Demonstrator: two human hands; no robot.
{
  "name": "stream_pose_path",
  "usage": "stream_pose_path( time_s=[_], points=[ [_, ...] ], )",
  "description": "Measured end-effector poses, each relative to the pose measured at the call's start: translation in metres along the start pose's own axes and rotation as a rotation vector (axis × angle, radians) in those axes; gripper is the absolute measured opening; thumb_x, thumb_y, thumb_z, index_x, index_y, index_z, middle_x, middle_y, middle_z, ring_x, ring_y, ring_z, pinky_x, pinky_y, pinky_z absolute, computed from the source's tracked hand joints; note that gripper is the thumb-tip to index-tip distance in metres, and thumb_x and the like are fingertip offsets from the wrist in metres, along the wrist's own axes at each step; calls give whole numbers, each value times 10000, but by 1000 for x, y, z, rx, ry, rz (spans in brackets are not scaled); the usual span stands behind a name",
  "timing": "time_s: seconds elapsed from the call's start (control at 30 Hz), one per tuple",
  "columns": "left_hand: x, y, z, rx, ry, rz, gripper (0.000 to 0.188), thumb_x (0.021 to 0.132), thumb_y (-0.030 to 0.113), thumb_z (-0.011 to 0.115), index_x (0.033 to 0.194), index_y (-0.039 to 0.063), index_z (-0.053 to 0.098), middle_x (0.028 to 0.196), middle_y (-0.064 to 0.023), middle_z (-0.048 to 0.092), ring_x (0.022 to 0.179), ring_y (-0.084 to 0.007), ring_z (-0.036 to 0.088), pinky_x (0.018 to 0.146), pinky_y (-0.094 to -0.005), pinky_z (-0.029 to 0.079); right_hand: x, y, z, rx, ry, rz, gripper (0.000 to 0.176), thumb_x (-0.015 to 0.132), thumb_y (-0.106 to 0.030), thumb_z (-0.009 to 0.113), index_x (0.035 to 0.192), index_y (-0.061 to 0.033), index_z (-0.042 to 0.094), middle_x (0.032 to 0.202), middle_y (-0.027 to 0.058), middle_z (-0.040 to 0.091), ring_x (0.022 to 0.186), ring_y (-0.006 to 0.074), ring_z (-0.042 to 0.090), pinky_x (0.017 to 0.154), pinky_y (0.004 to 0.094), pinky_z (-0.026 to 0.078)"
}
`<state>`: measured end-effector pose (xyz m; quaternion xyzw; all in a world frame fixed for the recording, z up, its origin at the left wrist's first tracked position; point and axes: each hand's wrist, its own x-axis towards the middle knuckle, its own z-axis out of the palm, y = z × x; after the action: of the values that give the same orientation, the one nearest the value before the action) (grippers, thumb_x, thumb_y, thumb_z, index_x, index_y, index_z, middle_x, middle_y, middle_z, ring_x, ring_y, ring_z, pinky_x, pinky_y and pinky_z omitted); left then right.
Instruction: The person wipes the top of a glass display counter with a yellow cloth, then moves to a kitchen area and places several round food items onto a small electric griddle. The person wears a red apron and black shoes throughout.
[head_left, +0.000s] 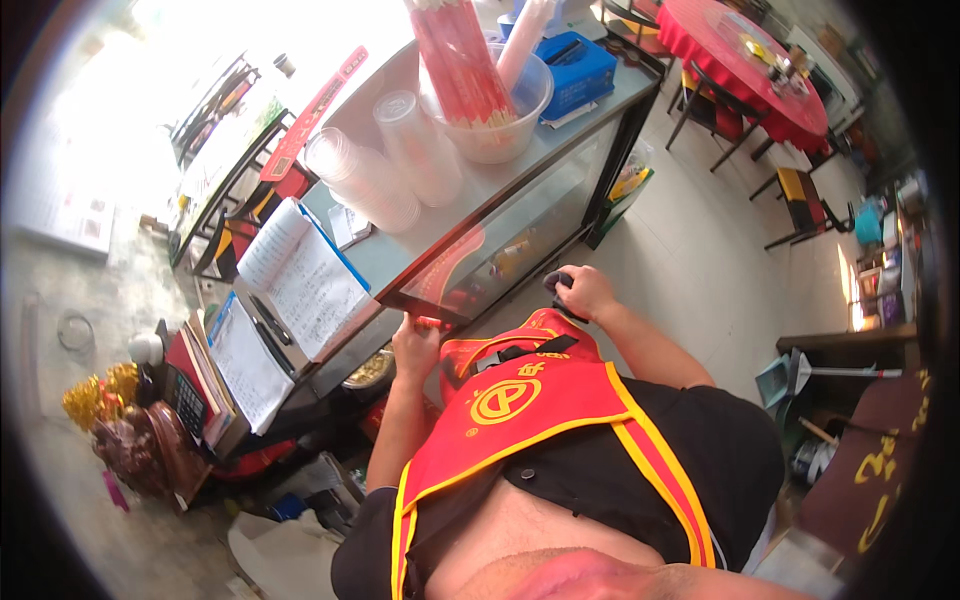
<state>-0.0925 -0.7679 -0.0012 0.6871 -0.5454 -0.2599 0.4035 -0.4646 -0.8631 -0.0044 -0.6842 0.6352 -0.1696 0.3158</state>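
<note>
My right hand is closed around a dark bunched cloth, low in front of the glass-fronted counter cabinet. My left hand is at the lower left corner of the cabinet's glass panel, its fingertips against the dark frame. Whether it grips the frame I cannot tell. Just beside its fingers is a small red object, partly hidden. Between my arms hangs the red apron with yellow trim that I wear. Through the glass, several coloured items show indistinctly.
On the counter stand stacked plastic cups, a tub of wrapped chopsticks, a blue tissue box and an open notebook. A clipboard lies lower left. Chairs surround a red-covered round table. A metal dish sits below the counter.
</note>
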Motion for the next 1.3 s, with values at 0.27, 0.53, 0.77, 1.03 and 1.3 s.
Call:
stream_pose_path(
  time_s=[0.27, 0.53, 0.77, 1.03, 1.3],
  points=[
    [-35, -9, 18, 89, 104, -281, 588, 915, 263, 804, 1369, -37, 582, 1292, -251, 652, 978, -326, 739, 881, -411, 579, 22, -69, 51, 833, -694, -126, 302, 983, -83, 643, 1253, 30, 717, 1031, 50, 756, 913, 129, 698, 839, 310, 576],
    [-133, 33, -9, -1480, 358, -637, 446, 1116, 390, 508, 1446, 95, 559, 1324, -105, 684, 1234, -272, 658, 1079, -462, 515, -22, -191, 138, 255, -972, -1297, 531, 928, -261, 740, 1389, -18, 637, 1546, 200, 533, 1413, 421, 473, 1206, 485, 360],
    [-172, -21, -95, -1644, 584, -382, 416, 1108, 230, 517, 1412, -49, 569, 1338, -193, 681, 1228, -309, 683, 1088, -479, 534, -32, -244, 239, 637, -1282, -93, 435, 987, -246, 765, 1307, 34, 673, 1163, 76, 739, 1025, 125, 674, 884, 299, 548],
    [-227, -118, -187, -1499, 365, -374, 328, 1081, 131, 521, 1343, -16, 652, 1280, -110, 719, 1182, -216, 669, 1058, -393, 492, -91, -325, 293, 644, -873, -422, 337, 1012, -22, 668, 1347, 21, 659, 1018, 20, 740, 858, 85, 661, 709, 231, 530],
    [-214, -159, -206, -1311, 180, -105, 208, 959, 83, 688, 1140, -1, 744, 1172, -69, 726, 1139, -162, 660, 1069, -346, 463, -117, -374, 271, 0, -328, -736, 409, 961, -24, 726, 1367, -22, 682, 960, 74, 747, 811, 94, 677, 730, 267, 553]
  ],
)
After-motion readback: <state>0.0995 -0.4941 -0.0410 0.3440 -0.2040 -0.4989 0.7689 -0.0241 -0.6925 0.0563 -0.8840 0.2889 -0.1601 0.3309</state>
